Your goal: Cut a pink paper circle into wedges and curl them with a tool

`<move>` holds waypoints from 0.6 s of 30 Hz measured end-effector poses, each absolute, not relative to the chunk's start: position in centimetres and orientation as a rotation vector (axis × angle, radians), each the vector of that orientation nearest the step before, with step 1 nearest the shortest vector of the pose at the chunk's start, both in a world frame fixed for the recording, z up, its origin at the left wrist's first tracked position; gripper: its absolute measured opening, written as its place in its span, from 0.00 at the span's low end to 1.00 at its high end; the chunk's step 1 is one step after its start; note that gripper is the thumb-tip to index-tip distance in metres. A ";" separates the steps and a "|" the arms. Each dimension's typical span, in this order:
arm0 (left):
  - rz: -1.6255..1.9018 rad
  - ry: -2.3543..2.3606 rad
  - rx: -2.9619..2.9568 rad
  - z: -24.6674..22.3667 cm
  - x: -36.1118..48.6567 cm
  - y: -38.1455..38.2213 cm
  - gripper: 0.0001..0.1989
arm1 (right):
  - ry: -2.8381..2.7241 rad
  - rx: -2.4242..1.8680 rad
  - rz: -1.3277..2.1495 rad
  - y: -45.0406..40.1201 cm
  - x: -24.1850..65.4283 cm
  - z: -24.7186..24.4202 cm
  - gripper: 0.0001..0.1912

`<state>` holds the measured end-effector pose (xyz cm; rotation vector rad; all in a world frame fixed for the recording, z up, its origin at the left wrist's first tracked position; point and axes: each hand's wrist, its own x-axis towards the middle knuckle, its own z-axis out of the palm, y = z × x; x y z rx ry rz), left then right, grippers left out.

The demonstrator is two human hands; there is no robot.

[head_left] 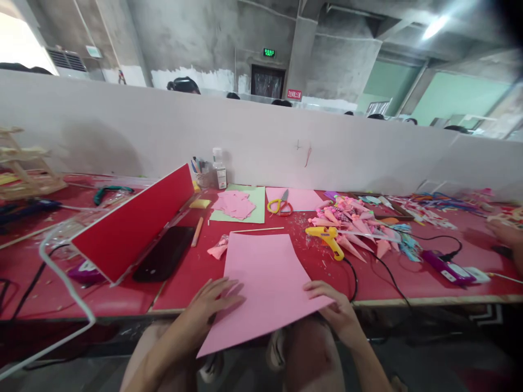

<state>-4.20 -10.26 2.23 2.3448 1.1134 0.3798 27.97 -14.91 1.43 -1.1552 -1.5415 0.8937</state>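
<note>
A pink paper sheet (265, 277) overhangs the red tabletop (295, 222) at six o'clock, the left hand (212, 299) resting unclenched on its nine-o'clock side, the right hand (335, 311) pinching its three-o'clock edge, a yellow hot-glue gun (327, 236) lying at two o'clock.

Two pink sheets (261, 283), one glue gun (327, 235)

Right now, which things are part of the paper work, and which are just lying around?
Likely part of it: pink sheet, under the left hand, its edge in the right hand; perhaps scissors, pink scraps.

Seemingly just lying around: yellow glue gun, bottle, red board, black flat device.
</note>
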 end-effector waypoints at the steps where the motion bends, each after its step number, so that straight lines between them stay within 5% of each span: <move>1: 0.355 1.061 2.330 2.7 -4.0 -10.5 0.22 | -1.533 -1.165 0.899 -15.1 27.9 1.5 0.12; 10: 0.523 0.952 2.191 4.2 -3.4 -12.0 0.20 | -1.751 -1.337 0.702 -14.5 28.1 -1.0 0.12; 18: 0.655 1.334 2.222 1.2 -4.9 -10.2 0.18 | -1.632 -1.490 0.744 -14.1 27.9 -0.8 0.16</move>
